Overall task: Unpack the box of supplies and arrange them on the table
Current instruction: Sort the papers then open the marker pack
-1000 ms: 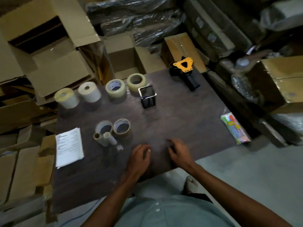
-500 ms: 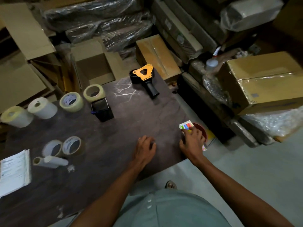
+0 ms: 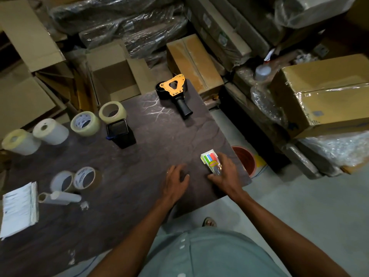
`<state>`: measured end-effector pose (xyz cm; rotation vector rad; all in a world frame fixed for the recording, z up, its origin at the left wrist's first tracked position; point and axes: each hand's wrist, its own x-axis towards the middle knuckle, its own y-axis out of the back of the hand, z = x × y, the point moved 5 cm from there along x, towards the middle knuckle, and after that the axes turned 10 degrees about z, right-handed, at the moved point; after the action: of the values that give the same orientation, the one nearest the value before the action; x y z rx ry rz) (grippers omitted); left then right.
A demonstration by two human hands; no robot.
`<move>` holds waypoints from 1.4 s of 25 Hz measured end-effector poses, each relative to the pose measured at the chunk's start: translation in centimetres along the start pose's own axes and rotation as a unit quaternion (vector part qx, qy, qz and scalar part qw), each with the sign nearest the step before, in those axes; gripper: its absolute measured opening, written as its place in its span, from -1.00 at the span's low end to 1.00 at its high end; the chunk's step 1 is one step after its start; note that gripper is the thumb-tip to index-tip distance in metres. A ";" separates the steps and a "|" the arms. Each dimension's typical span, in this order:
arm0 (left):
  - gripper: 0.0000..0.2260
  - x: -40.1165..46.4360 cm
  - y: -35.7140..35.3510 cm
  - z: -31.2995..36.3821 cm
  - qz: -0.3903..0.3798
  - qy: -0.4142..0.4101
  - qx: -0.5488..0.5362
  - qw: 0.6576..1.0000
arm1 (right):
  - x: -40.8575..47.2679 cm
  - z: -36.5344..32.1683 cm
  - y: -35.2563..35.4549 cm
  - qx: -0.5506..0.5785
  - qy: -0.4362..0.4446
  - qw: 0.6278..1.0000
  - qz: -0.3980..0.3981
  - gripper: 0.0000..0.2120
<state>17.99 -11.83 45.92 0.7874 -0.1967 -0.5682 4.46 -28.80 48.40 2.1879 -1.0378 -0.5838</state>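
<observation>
While right hand (image 3: pixel 227 172) grips marker pack (image 3: pixel 209 158), left hand (image 3: pixel 175 179) rests relaxed; tape dispenser (image 3: pixel 175 92) beyond.

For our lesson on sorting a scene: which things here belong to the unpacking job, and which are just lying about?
Part of the job:
marker pack, gripped by the right hand
tape dispenser
tape rolls
black mesh holder
paper stack
table

Lying about:
sealed cardboard boxes
red bucket
plastic-wrapped bundles
</observation>
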 end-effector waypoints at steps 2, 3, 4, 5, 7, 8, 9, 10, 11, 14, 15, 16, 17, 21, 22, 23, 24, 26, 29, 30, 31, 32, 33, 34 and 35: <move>-0.45 -0.2 -0.1 0.3 -0.008 0.150 -0.181 0.972 | -0.1 -1.2 -0.2 0.096 -0.050 0.994 -0.002 -0.49; -0.42 -0.4 -0.2 0.3 -0.017 0.234 -0.273 0.933 | -0.2 -2.0 -0.6 0.160 -0.091 0.983 -0.016 -0.66; -0.42 -0.7 -0.3 0.4 -0.037 0.303 -0.350 0.886 | -0.4 -2.7 -1.2 0.227 -0.134 0.964 -0.034 -0.81; -0.47 -0.9 -0.3 0.8 -0.068 0.345 -0.399 0.846 | -0.5 -3.3 -1.9 0.281 -0.165 0.944 -0.050 -0.90; -0.62 -1.4 -0.1 1.4 -0.132 0.365 -0.442 0.809 | -0.9 -4.3 -2.9 0.324 -0.192 0.922 -0.083 -0.84; -0.69 -1.6 0.1 1.6 -0.148 0.365 -0.455 0.799 | -1.2 -4.9 -3.1 0.321 -0.196 0.921 -0.103 -0.83; -0.75 -1.6 0.2 1.6 -0.147 0.370 -0.462 0.793 | -1.5 -5.3 -3.2 0.312 -0.192 0.922 -0.121 -0.84; -0.80 -1.6 0.4 1.4 -0.135 0.374 -0.466 0.790 | -1.7 -5.6 -3.2 0.308 -0.186 0.923 -0.134 -0.85; -0.83 -1.5 0.6 1.3 -0.119 0.376 -0.469 0.790 | -1.9 -6.0 -3.1 0.303 -0.179 0.926 -0.137 -0.84; -0.84 -0.9 1.5 0.9 -0.080 0.374 -0.472 0.795 | -2.1 -6.2 -2.7 0.303 -0.169 0.932 -0.109 -0.70; -0.82 -0.7 1.8 0.8 -0.069 0.369 -0.471 0.798 | -2.1 -6.3 -2.5 0.300 -0.156 0.935 -0.108 -0.66; -0.80 -0.5 2.1 0.7 -0.056 0.362 -0.468 0.804 | -2.2 -6.4 -2.4 0.292 -0.134 0.940 -0.113 -0.64; -0.77 -0.4 2.4 0.7 -0.041 0.352 -0.463 0.813 | -2.3 -6.5 -2.3 0.278 -0.105 0.947 -0.124 -0.63; -0.52 0.3 3.5 0.4 0.053 0.309 -0.463 0.829 | -2.5 -7.0 -2.6 0.250 -0.041 0.954 -0.160 -0.61; -0.53 0.4 3.8 0.6 0.062 0.289 -0.465 0.835 | -2.5 -7.1 -2.6 0.251 -0.040 0.953 -0.165 -0.59; -0.58 0.5 4.0 0.8 0.068 0.271 -0.462 0.842 | -2.5 -7.2 -2.7 0.255 -0.040 0.950 -0.174 -0.56; -0.65 0.6 4.3 0.8 0.070 0.257 -0.456 0.849 | -2.4 -7.3 -2.7 0.256 -0.037 0.948 -0.185 -0.52; -0.75 0.9 4.5 0.6 0.053 0.253 -0.451 0.854 | -2.3 -7.6 -2.6 0.255 -0.026 0.945 -0.202 -0.47; -0.76 0.9 4.8 0.4 -0.004 0.286 -0.470 0.835 | -2.2 -8.2 -2.5 0.254 -0.020 0.946 -0.199 -0.48; -0.74 0.9 5.0 0.4 -0.013 0.293 -0.479 0.827 | -2.1 -8.4 -2.5 0.250 -0.023 0.949 -0.192 -0.50; -0.72 0.9 5.2 0.4 -0.016 0.299 -0.485 0.822 | -2.1 -8.6 -2.6 0.250 -0.026 0.949 -0.189 -0.53; -0.71 0.8 5.4 0.4 -0.016 0.302 -0.488 0.819 | -2.1 -8.7 -2.9 0.244 -0.027 0.952 -0.182 -0.55; -0.70 0.8 5.7 0.3 -0.015 0.304 -0.490 0.817 | -2.1 -8.7 -3.2 0.240 -0.030 0.955 -0.173 -0.57; -0.70 0.8 6.0 0.2 -0.015 0.304 -0.492 0.815 | -2.0 -8.6 -3.4 0.231 -0.033 0.959 -0.161 -0.60; -0.69 0.7 6.2 0.1 -0.014 0.303 -0.493 0.816 | -1.9 -8.7 -3.6 0.225 -0.034 0.962 -0.151 -0.65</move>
<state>21.11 -8.80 50.43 -0.0852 0.6746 -0.3409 10.64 -22.41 52.12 2.7760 -0.9445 -0.6041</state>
